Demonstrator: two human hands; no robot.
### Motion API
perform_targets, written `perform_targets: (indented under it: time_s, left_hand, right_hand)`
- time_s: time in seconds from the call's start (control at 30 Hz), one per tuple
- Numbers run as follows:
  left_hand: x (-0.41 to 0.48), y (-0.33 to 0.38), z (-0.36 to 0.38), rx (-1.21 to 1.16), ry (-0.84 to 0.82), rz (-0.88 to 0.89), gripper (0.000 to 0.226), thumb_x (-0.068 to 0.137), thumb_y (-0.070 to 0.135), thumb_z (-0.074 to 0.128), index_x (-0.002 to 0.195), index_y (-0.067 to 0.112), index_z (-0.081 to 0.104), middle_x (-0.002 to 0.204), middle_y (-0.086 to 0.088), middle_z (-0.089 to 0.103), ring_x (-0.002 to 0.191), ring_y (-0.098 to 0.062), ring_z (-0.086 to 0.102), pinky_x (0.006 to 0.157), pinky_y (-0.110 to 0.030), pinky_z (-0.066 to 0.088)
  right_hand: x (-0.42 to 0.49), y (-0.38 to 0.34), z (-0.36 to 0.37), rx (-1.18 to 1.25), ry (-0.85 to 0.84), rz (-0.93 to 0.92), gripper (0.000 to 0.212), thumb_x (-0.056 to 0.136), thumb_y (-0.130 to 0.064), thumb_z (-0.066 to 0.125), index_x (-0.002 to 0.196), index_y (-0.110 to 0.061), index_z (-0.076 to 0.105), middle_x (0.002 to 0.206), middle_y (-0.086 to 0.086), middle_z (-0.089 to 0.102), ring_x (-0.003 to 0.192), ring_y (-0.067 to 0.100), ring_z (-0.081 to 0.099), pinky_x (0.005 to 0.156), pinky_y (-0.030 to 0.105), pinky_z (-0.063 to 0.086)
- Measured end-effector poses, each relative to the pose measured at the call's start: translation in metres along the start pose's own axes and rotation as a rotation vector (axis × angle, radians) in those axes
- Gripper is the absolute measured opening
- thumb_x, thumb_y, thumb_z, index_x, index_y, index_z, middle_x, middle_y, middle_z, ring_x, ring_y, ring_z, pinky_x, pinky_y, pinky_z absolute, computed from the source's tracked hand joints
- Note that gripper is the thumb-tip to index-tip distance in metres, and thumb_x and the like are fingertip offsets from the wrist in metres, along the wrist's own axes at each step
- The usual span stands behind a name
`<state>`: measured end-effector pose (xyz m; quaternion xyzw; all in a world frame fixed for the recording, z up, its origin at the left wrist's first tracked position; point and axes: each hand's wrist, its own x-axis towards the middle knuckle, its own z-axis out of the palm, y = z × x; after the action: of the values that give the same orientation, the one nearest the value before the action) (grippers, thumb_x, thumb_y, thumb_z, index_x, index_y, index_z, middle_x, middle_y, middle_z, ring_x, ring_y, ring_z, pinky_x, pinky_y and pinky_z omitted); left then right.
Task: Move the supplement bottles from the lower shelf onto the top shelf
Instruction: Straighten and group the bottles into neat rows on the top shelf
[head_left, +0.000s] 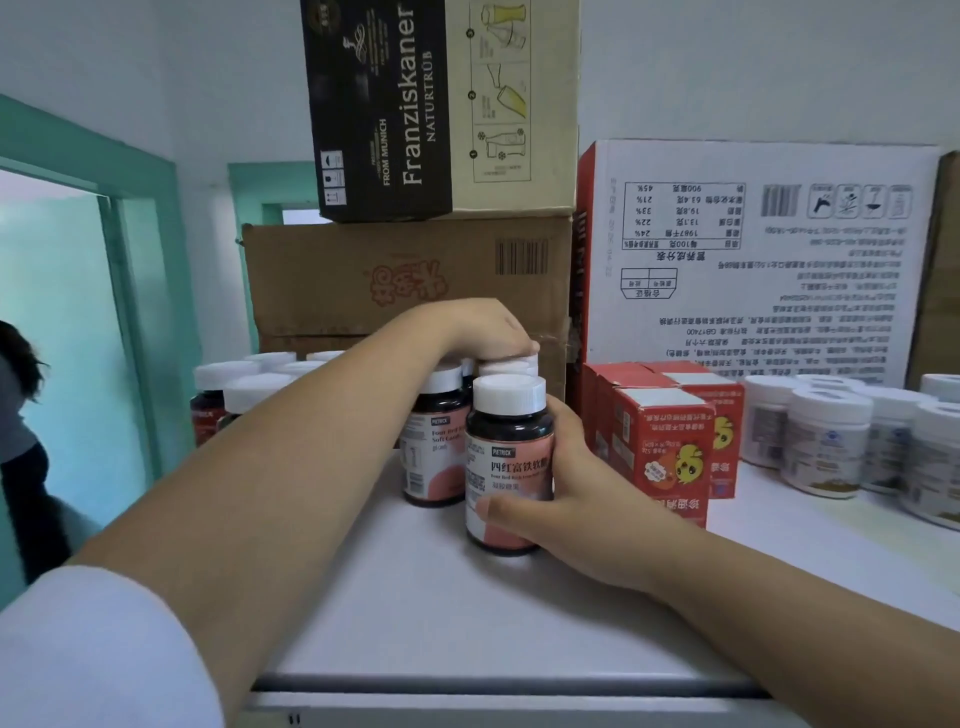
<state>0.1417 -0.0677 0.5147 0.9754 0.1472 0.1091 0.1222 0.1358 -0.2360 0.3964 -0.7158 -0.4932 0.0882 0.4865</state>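
Note:
On the white top shelf stands a dark supplement bottle with a white cap and pink label. My right hand grips it from the right side, thumb across the lower label. Just behind it stand more bottles of the same kind. My left hand reaches over them and its curled fingers hold the white cap of a rear bottle, whose body is hidden. A further group of these bottles stands at the left, partly behind my left forearm.
Stacked cardboard boxes and a large white carton line the back of the shelf. Red small boxes stand right beside the gripped bottle. White jars fill the far right. A person stands at the left by a teal doorframe.

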Motion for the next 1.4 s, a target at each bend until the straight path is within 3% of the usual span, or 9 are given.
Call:
perform_targets:
  time_s: [0.2, 0.4, 0.6, 0.77, 0.9, 1.07, 1.17, 1.27, 1.4]
  left_hand:
    - [0.0, -0.006, -0.001, -0.002, 0.012, -0.031, 0.035, 0.091, 0.057, 0.057, 0.114, 0.037, 0.074, 0.131, 0.009, 0.064, 0.113, -0.019, 0.059, 0.103, -0.04, 0.046]
    - [0.001, -0.007, 0.001, 0.005, 0.047, -0.068, 0.036, 0.091, 0.059, 0.057, 0.111, 0.035, 0.075, 0.123, 0.004, 0.066, 0.106, -0.02, 0.061, 0.088, -0.032, 0.047]
    - [0.004, -0.009, 0.001, 0.003, 0.057, -0.089, 0.038, 0.089, 0.06, 0.059, 0.108, 0.033, 0.076, 0.116, 0.004, 0.067, 0.1, -0.019, 0.061, 0.088, -0.034, 0.05]
    - [0.009, -0.007, 0.003, 0.026, 0.03, -0.074, 0.044, 0.091, 0.06, 0.057, 0.116, 0.028, 0.074, 0.125, 0.002, 0.065, 0.107, -0.022, 0.059, 0.092, -0.035, 0.047]
    - [0.008, -0.008, 0.002, 0.022, 0.031, -0.074, 0.044, 0.091, 0.061, 0.057, 0.115, 0.029, 0.074, 0.124, 0.002, 0.066, 0.108, -0.022, 0.06, 0.09, -0.034, 0.047]
    - [0.006, -0.008, 0.003, 0.0, 0.04, -0.05, 0.036, 0.093, 0.057, 0.056, 0.106, 0.03, 0.076, 0.119, 0.003, 0.066, 0.106, -0.02, 0.06, 0.088, -0.032, 0.046]
    - [0.005, -0.008, 0.003, 0.002, 0.05, -0.029, 0.03, 0.094, 0.055, 0.055, 0.085, 0.034, 0.074, 0.115, 0.004, 0.068, 0.102, -0.019, 0.061, 0.09, -0.033, 0.048]
    - [0.002, -0.008, 0.002, -0.013, 0.047, -0.01, 0.03, 0.095, 0.053, 0.055, 0.091, 0.032, 0.076, 0.117, 0.006, 0.069, 0.102, -0.017, 0.061, 0.092, -0.034, 0.049]
    - [-0.005, -0.001, -0.01, 0.01, 0.079, 0.023, 0.04, 0.096, 0.053, 0.052, 0.118, 0.027, 0.073, 0.133, 0.004, 0.063, 0.117, -0.02, 0.057, 0.101, -0.038, 0.045]
  right_hand:
    - [0.003, 0.003, -0.002, -0.01, -0.005, 0.01, 0.102, 0.08, -0.031, 0.075, 0.149, -0.042, 0.001, 0.134, -0.015, 0.05, 0.114, -0.004, 0.055, 0.096, 0.018, 0.043]
    - [0.003, 0.003, -0.002, -0.034, -0.001, 0.015, 0.102, 0.079, -0.034, 0.075, 0.149, -0.042, 0.001, 0.136, -0.014, 0.048, 0.117, -0.003, 0.052, 0.097, 0.019, 0.041]
    - [0.001, 0.002, -0.003, -0.02, -0.006, 0.029, 0.097, 0.082, -0.028, 0.073, 0.149, -0.039, 0.004, 0.115, -0.029, 0.055, 0.099, -0.022, 0.053, 0.074, -0.002, 0.041]
    - [0.003, 0.004, -0.002, -0.025, 0.002, 0.039, 0.1, 0.08, -0.031, 0.075, 0.149, -0.041, 0.002, 0.131, -0.014, 0.052, 0.108, -0.006, 0.056, 0.082, 0.009, 0.043]
    - [0.003, 0.003, -0.002, -0.035, 0.002, 0.04, 0.101, 0.081, -0.031, 0.074, 0.149, -0.042, 0.001, 0.133, -0.012, 0.052, 0.108, -0.007, 0.056, 0.078, 0.005, 0.044]
    - [0.002, 0.004, -0.002, -0.028, 0.004, 0.029, 0.1, 0.081, -0.028, 0.075, 0.149, -0.039, 0.003, 0.124, -0.019, 0.055, 0.099, -0.017, 0.056, 0.073, -0.002, 0.042]
    - [0.001, 0.002, -0.001, -0.05, 0.001, 0.031, 0.099, 0.082, -0.029, 0.074, 0.149, -0.039, 0.002, 0.122, -0.021, 0.056, 0.102, -0.017, 0.055, 0.076, -0.001, 0.042]
    - [-0.002, -0.008, 0.0, -0.115, 0.062, -0.006, 0.088, 0.08, -0.03, 0.076, 0.137, -0.046, 0.012, 0.131, -0.02, 0.045, 0.107, -0.018, 0.049, 0.077, -0.001, 0.039]
    - [-0.008, -0.032, -0.016, -0.167, 0.089, -0.06, 0.057, 0.082, -0.019, 0.075, 0.098, -0.049, 0.029, 0.099, -0.034, 0.04, 0.079, -0.033, 0.045, 0.064, -0.006, 0.035]
